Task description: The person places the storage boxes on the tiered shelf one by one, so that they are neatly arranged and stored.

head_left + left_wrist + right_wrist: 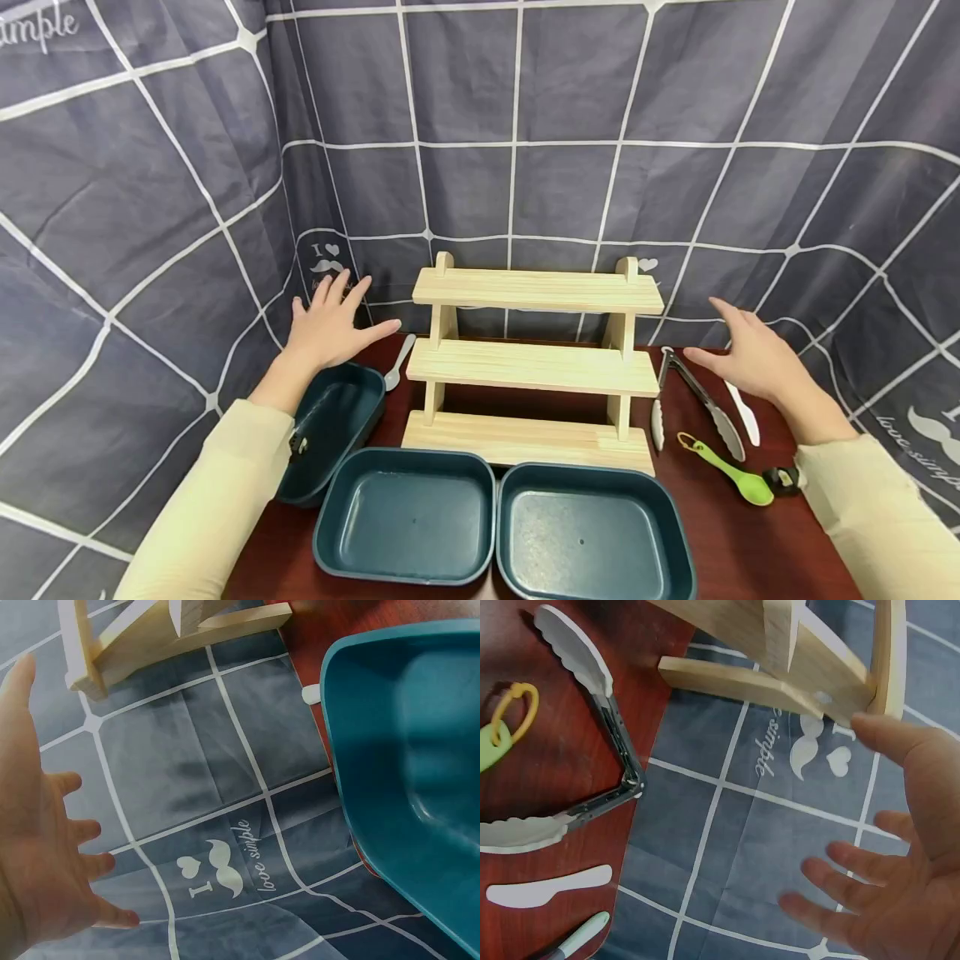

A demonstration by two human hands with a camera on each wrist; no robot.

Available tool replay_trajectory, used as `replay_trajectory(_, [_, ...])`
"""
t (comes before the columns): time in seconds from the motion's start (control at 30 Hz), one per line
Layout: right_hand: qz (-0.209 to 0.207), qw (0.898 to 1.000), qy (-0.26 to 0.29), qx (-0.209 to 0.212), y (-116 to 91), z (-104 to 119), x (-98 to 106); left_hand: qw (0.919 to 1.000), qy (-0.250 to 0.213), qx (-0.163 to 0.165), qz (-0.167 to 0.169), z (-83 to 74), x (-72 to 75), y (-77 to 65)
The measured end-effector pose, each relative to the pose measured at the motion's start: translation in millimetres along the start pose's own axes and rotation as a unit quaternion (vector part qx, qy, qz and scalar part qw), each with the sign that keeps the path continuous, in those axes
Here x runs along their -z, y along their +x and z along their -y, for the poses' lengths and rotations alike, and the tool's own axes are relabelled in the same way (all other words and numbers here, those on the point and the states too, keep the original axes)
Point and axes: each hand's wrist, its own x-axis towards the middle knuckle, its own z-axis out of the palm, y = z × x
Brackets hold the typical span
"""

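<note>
My left hand (324,329) hovers with fingers spread above the far end of a dark teal bin (371,412) at the left. Close to its thumb, lower down, lies a white spoon (400,364). The right hand (756,358), fingers apart and holding nothing, is raised over the right side of the table. Beneath and beside it are metal tongs (708,404) with spread arms, a white spreader knife (744,414) and a green spoon (738,477) with a yellow ring. The right wrist view also shows part of a pale green handle (585,935).
A three-tier wooden stand (532,367) rises at the table's middle. Two more teal bins, the left one (405,575) and the right one (678,533), sit side by side in front of it. A grey checked curtain (570,192) encloses the back and sides.
</note>
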Motion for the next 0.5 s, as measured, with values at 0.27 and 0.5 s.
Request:
replay_trajectory(0.27, [0.019,0.998,0.063,-0.007,-38,7,-26,0.9974,-0.044,-0.004,-0.057,2.9,1.5,-39.4])
replay_trajectory(0.5, [0.058,0.989,0.13,-0.027,-65,11,-64,0.9915,-0.086,0.004,-0.097,10.2,-12.7,-78.3])
